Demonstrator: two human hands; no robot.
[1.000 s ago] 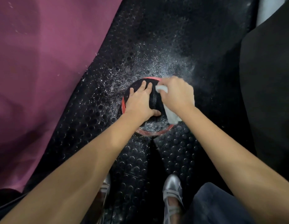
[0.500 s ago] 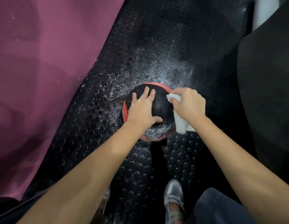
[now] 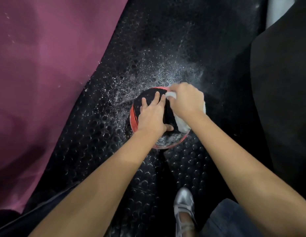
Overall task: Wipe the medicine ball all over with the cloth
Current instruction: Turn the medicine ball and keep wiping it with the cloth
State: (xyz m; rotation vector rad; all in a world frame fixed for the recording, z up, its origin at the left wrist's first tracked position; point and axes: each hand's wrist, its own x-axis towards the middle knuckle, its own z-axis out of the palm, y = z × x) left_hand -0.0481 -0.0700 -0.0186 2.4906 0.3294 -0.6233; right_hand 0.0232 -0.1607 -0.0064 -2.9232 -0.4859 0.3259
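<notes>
**Right hand carries the cloth back up to the top of the ball**

Our right hand (image 3: 185,100) is curled around the white cloth (image 3: 182,124), bunched in the fingers with a tail hanging down past the wrist. Half a second ago this hand sat lower on the ball's right flank; now it is up at the far upper edge, close against our left fingertips, much where it was a second ago. We read that as a back-and-forth stroke over the upper right quarter rather than a move to new ground.

Our left hand (image 3: 153,115) lies flat on the crown with fingers spread and straight and the thumb reaching toward us. It grips nothing; it presses to steady the ball, and its placement matches both earlier pictures.

The medicine ball (image 3: 148,98), black with a red band, sits on the studded black rubber floor (image 3: 90,134) directly ahead of our feet, in the same spot throughout. Its near lower face glistens wet and looks not yet wiped, and the left side under our palm has had no cloth on it in these pictures.

White droplets (image 3: 148,74) fan across the floor beyond the ball. A purple mat (image 3: 46,74) lies off to the left, a dark padded shape (image 3: 282,100) to the right, and one silver shoe (image 3: 183,207) shows below.

Our judgement: the wipe is partway through, and the ball will need turning, or the hands swapping places, to reach the rest.
</notes>
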